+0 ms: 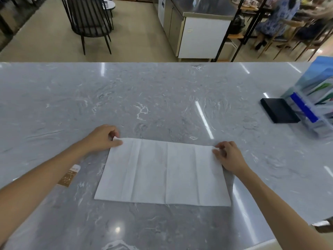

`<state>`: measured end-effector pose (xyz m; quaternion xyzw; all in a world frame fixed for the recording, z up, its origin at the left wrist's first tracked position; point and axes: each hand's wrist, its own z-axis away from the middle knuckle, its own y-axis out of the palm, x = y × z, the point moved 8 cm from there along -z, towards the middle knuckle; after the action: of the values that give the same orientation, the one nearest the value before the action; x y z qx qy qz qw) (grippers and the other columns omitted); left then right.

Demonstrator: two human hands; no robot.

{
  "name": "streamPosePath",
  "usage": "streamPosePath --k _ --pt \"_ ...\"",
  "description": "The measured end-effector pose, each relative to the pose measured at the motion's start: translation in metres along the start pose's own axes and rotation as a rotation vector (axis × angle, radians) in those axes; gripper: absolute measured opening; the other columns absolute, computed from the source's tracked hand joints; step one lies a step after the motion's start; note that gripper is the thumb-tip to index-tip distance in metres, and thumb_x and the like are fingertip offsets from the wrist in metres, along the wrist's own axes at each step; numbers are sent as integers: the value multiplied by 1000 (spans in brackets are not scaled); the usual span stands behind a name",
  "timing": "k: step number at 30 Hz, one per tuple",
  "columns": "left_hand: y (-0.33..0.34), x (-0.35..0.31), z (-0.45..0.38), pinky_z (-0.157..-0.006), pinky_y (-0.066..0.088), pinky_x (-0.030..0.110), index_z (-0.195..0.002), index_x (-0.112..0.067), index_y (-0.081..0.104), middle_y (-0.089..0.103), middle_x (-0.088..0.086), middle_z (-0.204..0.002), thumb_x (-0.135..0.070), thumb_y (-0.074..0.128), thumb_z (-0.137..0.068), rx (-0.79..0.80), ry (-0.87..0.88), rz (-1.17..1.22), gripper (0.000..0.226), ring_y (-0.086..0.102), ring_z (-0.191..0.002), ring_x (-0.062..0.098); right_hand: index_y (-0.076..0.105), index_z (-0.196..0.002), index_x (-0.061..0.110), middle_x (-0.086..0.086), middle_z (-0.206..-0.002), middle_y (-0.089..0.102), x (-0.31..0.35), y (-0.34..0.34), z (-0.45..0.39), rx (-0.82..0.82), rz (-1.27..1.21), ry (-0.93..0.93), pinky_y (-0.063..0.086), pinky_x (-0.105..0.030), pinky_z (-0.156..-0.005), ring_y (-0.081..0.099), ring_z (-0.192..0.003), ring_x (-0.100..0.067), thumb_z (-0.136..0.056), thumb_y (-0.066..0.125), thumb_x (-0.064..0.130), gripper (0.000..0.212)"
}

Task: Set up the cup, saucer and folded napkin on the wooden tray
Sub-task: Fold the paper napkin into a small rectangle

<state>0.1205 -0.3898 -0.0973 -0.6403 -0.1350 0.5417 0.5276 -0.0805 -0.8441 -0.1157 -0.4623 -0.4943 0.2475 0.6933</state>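
The napkin (pixel 163 172) lies flat on the counter (pixel 162 98) straight before me, long axis left to right. My left hand (pixel 102 138) pinches its far left corner, my right hand (pixel 228 156) its far right one — equally near. I'd judge folding comes next.

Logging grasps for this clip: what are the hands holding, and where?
Both hold the white napkin, flat on the counter: left hand pinches its far left corner, right hand its far right corner.
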Motion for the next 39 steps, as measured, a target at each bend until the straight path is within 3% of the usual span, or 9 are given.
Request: streamPosePath --k 7,11,13,16,18,24,27,31,39 --pt "-1 -5 -11 -72 47 28 -76 -26 61 67 -4 -83 -16 83 -79 184 -84 -87 25 64 -82 19 56 -99 26 1 -90 64 17 -5 -13 179 28 -55 47 -30 -68 60 -69 -15 -89 75 24 22" --pt "-4 -5 5 -80 53 31 -93 -25 72 73 -4 -94 -20 76 -85 142 -91 -111 11 67 -87 15 68 -110 30 4 -84 64 22 -13 -20 207 -90 -74 43 -9 -66 62 -72 -8 -88 80 23 26" --pt "-7 -6 13 -85 55 33 -101 -24 77 76 -6 -96 -25 72 -90 94 -100 -82 12 69 -89 13 76 -101 31 5 -85 68 22 -19 -27 237 -171 -64 44 -12 -62 62 -70 -6 -88 81 27 15" --pt "-9 -12 27 -67 48 23 -68 -38 70 71 -21 -68 -30 70 -94 52 -117 -77 28 65 -70 -6 80 -87 36 15 -70 71 28 -30 -30 301 -235 -121 43 -10 -52 59 -57 -1 -88 81 30 6" --pt "-11 -21 33 -61 41 17 -56 -44 59 64 -26 -57 -28 69 -95 28 -129 -58 44 60 -61 -13 79 -83 39 19 -68 71 32 -36 -33 317 -243 -156 46 -13 -57 58 -59 0 -87 83 30 10" --pt "-35 -39 56 -63 45 21 -58 -46 68 67 -29 -57 -25 75 -90 -112 -158 23 39 60 -58 -12 78 -86 39 11 -57 62 32 -64 -46 313 -280 -237 50 -20 -47 55 -45 -6 -86 82 37 5" --pt "-49 -45 73 -71 56 33 -80 -30 83 80 -8 -77 -29 78 -88 -164 -212 93 10 72 -72 4 79 -81 39 8 -57 67 30 -80 -57 280 -314 -254 53 -18 -47 61 -44 -9 -84 82 37 5" --pt "-60 -57 96 -74 56 16 -87 -37 84 80 -17 -89 -31 81 -84 -219 -260 214 7 74 -84 -3 80 -79 43 3 -58 69 33 -97 -69 281 -353 -321 53 -17 -48 62 -48 -8 -84 81 36 9" --pt "-74 -84 108 -72 56 15 -81 -32 85 81 -10 -83 -22 88 -75 -265 -261 256 12 75 -79 6 79 -82 43 5 -67 74 52 -131 -75 229 -411 -437 53 -18 -50 65 -56 -10 -90 78 21 23"
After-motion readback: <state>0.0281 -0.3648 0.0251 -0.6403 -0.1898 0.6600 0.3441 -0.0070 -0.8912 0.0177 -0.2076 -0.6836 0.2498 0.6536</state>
